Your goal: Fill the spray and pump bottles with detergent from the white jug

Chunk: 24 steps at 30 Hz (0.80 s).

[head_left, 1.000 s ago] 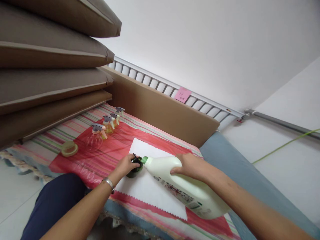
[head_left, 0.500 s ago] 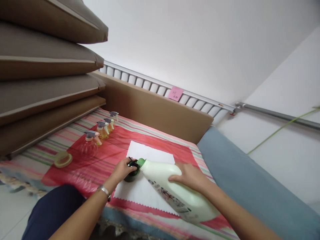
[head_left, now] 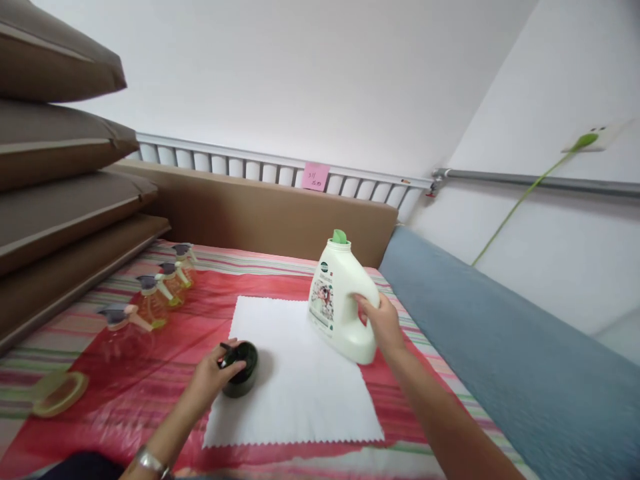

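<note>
My right hand (head_left: 384,321) is closed round the handle of a pale green detergent jug (head_left: 331,293). The jug stands nearly upright, slightly tilted, over the right part of a white zigzag-edged cloth (head_left: 300,393); whether its base touches the cloth I cannot tell. A green spout shows in its uncapped mouth. In my left hand (head_left: 216,371) is a dark green cap (head_left: 241,380), pinched at its rim with the thumb inside, near the cloth's left side. The cap's opening faces up, and its inside looks dark.
Several clear spray bottles (head_left: 153,303) stand in a row at the left on red plastic sheeting (head_left: 185,333). A yellowish round lid (head_left: 61,393) lies at the front left. Brown cushions (head_left: 75,193) are stacked behind, and a pink note (head_left: 315,177) hangs on the radiator (head_left: 219,165).
The jug has gone from tipped over the cap to almost upright, away to the right. Jug mouth and cap are now apart. My view has also shifted.
</note>
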### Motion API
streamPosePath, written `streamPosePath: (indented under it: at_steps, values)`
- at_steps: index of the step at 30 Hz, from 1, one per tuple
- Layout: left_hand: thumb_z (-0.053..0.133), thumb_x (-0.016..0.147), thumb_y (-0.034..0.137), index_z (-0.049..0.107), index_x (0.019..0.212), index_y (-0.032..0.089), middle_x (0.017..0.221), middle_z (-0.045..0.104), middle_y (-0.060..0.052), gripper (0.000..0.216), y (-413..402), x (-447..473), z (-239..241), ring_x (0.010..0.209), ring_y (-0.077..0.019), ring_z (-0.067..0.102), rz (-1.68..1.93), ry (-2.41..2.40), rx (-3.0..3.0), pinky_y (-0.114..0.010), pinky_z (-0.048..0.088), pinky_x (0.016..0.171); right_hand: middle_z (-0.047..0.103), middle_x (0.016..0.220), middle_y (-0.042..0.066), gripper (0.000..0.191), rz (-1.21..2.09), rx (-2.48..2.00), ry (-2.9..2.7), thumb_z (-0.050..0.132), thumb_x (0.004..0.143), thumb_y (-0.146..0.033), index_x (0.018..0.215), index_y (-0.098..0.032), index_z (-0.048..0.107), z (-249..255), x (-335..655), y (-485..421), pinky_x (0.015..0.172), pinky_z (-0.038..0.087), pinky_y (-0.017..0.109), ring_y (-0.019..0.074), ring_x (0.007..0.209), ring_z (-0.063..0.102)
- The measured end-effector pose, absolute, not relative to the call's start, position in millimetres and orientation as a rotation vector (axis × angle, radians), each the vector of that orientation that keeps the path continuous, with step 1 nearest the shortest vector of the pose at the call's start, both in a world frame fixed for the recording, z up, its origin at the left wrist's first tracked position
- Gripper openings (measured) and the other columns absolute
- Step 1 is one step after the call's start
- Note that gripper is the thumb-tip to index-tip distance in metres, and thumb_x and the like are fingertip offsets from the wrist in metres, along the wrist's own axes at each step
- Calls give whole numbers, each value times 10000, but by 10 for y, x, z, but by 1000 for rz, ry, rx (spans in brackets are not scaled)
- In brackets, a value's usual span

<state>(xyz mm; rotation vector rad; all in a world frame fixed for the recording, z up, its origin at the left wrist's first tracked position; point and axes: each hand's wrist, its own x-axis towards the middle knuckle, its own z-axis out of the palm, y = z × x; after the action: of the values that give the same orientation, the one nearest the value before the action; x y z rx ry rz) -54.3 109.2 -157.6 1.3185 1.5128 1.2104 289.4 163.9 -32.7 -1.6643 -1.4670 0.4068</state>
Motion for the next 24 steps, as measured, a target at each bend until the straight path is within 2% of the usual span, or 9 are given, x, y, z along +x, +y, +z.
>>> streamPosePath:
  at_steps: [4, 6, 10, 14, 18, 21, 24]
  values:
    - [715, 548, 387, 666, 949, 182, 1061, 661, -103, 453, 1104, -560, -1564, 933, -282, 617, 1233, 1533, 1376, -351, 518, 725, 606, 780, 73, 506, 336, -1673, -1327, 445, 704, -607, 929, -156, 488, -604, 2783, 2131, 615, 431, 300, 212, 698, 545]
    - [717, 546, 409, 665, 954, 175, 1033, 670, -106, 474, 1099, -568, -1564, 880, -276, 628, 1220, 1539, 1384, -335, 521, 675, 609, 817, 82, 509, 330, -1660, -1296, 451, 695, -623, 921, -167, 471, -744, 2721, 2333, 637, 424, 299, 220, 741, 543]
    - [698, 587, 442, 606, 1088, 185, 970, 682, -69, 570, 1058, -582, -1563, 693, -214, 630, 1138, 1582, 1342, -275, 493, 541, 605, 812, 74, 487, 369, -1636, -1286, 469, 681, -640, 871, -193, 442, -1048, 2662, 2546, 635, 417, 292, 219, 736, 546]
    - [671, 627, 452, 559, 1157, 192, 785, 669, -12, 601, 1023, -582, -1534, 449, -109, 509, 1087, 1611, 1326, -232, 420, 438, 603, 779, 58, 455, 426, -1630, -1304, 454, 699, -628, 858, -202, 428, -1277, 2729, 2585, 604, 420, 283, 212, 697, 559]
    - [659, 619, 470, 550, 1165, 183, 561, 562, 48, 626, 989, -556, -1426, 407, -96, 460, 1107, 1628, 1299, -215, 385, 414, 613, 767, 44, 472, 472, -1620, -1362, 514, 659, -604, 888, -196, 454, -1302, 2831, 2599, 621, 426, 297, 224, 709, 571]
    - [658, 608, 476, 573, 1130, 175, 544, 545, 53, 609, 944, -590, -1282, 401, -92, 447, 1150, 1647, 1303, -222, 388, 429, 627, 858, 77, 515, 499, -1586, -1390, 555, 642, -561, 967, -170, 477, -1222, 2880, 2570, 677, 439, 329, 240, 778, 580]
    - [640, 637, 477, 587, 1093, 163, 601, 585, 31, 556, 870, -694, -1097, 419, -91, 441, 1247, 1679, 1309, -242, 408, 477, 585, 1060, 133, 623, 488, -1516, -1368, 561, 670, -512, 1148, -143, 409, -1140, 2926, 2400, 773, 439, 340, 231, 907, 566]
